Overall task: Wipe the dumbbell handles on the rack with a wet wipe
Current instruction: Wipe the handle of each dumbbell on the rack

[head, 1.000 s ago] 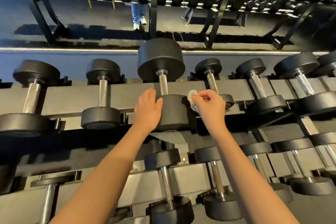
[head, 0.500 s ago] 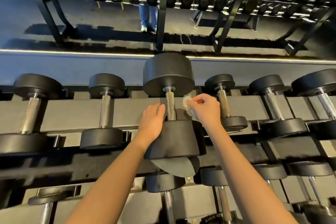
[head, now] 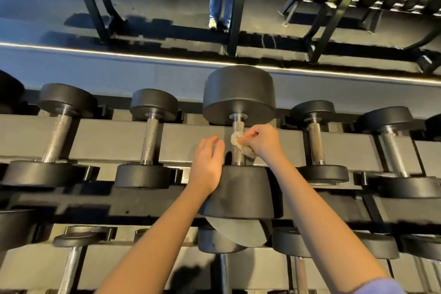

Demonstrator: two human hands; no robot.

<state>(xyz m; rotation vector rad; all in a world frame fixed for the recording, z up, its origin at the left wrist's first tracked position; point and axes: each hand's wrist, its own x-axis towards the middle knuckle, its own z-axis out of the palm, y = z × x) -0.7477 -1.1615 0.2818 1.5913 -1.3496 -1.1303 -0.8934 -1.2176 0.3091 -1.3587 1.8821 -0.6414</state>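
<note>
Nearest, the left hand (head: 207, 165) lies with fingers loosely straight against the near head of the large dumbbell (head: 241, 192), steadying it and gripping nothing. Just beyond, the right hand (head: 263, 143) pinches the bunched wet wipe (head: 236, 140) against the knurled handle (head: 238, 127), on the rack (head: 107, 143). This handle's wiping seems under way. Next, the wipe likely needs running along and around the bar, then on to the neighbouring handle (head: 315, 148).
</note>
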